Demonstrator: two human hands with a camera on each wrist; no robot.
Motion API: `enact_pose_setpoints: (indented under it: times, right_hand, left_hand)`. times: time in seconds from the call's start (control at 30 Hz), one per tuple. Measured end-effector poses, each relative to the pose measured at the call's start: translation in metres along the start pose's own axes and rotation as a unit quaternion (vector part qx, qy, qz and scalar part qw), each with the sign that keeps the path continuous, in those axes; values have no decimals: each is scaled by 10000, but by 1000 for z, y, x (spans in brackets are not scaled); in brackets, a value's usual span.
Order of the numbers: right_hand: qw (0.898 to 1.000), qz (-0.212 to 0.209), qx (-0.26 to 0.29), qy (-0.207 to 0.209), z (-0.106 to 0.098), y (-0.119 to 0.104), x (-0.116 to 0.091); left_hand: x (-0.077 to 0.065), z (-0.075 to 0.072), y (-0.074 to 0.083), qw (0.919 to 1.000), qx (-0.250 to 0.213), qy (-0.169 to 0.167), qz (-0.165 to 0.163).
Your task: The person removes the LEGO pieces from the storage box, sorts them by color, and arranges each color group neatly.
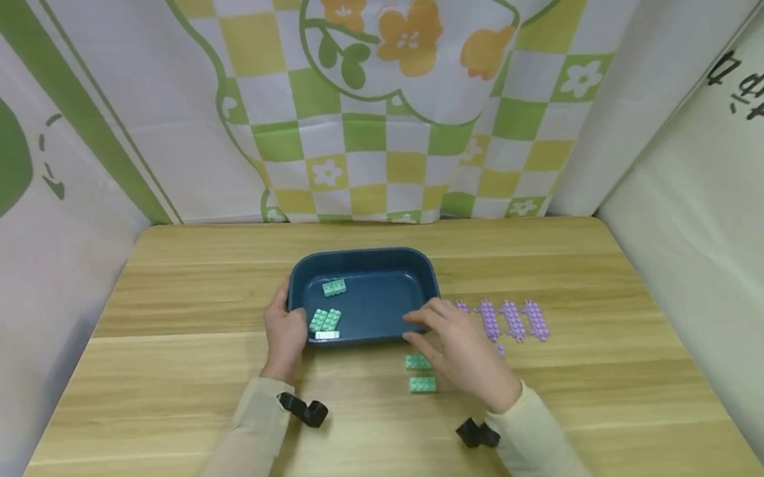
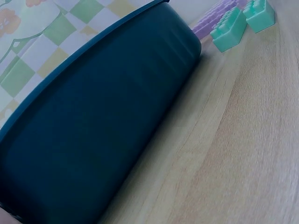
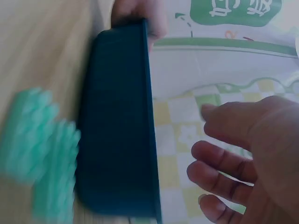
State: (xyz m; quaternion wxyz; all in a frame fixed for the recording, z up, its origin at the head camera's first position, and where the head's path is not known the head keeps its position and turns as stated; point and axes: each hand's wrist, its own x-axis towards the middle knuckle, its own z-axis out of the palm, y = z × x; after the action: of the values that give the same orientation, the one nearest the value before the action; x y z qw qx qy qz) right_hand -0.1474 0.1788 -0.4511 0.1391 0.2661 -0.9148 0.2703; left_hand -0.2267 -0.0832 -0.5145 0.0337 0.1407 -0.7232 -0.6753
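A dark blue tray (image 1: 387, 298) stands mid-table; its outer wall (image 2: 93, 130) fills the left wrist view. In it lie one green brick (image 1: 334, 288), a pair of green bricks (image 1: 324, 320) and a small white piece (image 1: 327, 336). My left hand (image 1: 286, 317) grips the tray's left end, and its fingers (image 3: 138, 14) show curled over the rim in the right wrist view. My right hand (image 1: 429, 324) hovers empty with relaxed fingers (image 3: 219, 161) by the tray's front right corner. Below it, two green bricks (image 1: 423, 384) lie on the table.
Several purple bricks (image 1: 513, 319) lie in a row right of the tray. The wooden table (image 1: 166, 405) is walled by patterned cloth at the back and both sides. Black wrist straps (image 1: 308, 410) sit on both sleeves.
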Motion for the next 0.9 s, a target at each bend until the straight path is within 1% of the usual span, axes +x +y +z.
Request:
enact_pose_setpoints:
  times: [0.13, 0.2, 0.3, 0.4, 0.53, 0.6, 0.67, 0.9]
  right_hand:
    - [9975, 229, 267, -609, 19, -5, 39]
    - [9943, 346, 224, -982, 31, -8, 57]
    - [9866, 525, 57, -1546, 46, -11, 78]
    - [9773, 600, -156, -2025, 59, -10, 94]
    - [9671, 545, -460, -2442, 73, -6, 105]
    - [9640, 492, -564, -2550, 78, -5, 108]
    - [9642, 453, -623, -2537, 82, -4, 109]
    - [9723, 474, -915, -2099, 90, -1, 112]
  left_hand:
    - [-1, 0, -2, 10000, -4, 10, -24]
    - [-1, 1, -3, 10000, -12, -5, -22]
    - [-2, 2, -4, 10000, -18, -48, 24]
    - [-2, 2, -4, 9999, -46, -18, 119]
    - [-1, 1, -4, 9998, -27, 25, 190]
    - [-1, 1, -4, 9998, -2, 31, 182]
    - [0, 1, -4, 9999, 14, 47, 148]
    - [1, 0, -2, 10000, 33, -1, 85]
